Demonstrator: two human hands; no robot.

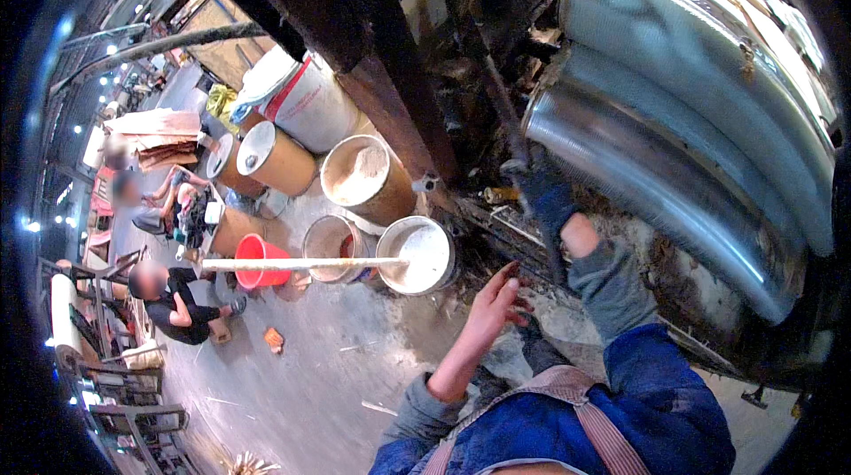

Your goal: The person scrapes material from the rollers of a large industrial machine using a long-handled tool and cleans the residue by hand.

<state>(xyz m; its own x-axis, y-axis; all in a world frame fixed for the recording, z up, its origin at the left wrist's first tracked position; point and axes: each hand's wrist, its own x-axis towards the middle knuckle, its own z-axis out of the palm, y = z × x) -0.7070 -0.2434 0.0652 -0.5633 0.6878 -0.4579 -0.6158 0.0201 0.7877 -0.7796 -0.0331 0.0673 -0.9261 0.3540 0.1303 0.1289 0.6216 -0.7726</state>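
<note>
My right hand [548, 195], in a dark glove, reaches to the machine beside the metal rollers. It appears closed round a dark metal bar [507, 125] that runs down the machine's side; its fingertips blend into the dark parts. Bare and raised in front of my body, my left hand [496, 299] has loosely bent fingers, somewhat apart, and nothing visible in them. The shiny lower roller [656, 196] lies to the right of my gloved hand, with a larger greenish-grey roller [665, 76] above it.
A long pole [301, 263] lies across a white bucket [430, 253], another bucket and a red bucket [251, 249]. Brown drums [285, 169] and a large white sack [310, 107] stand behind. Left, a person [182, 302] sits low; others are farther back. An orange scrap [274, 339] lies on the floor.
</note>
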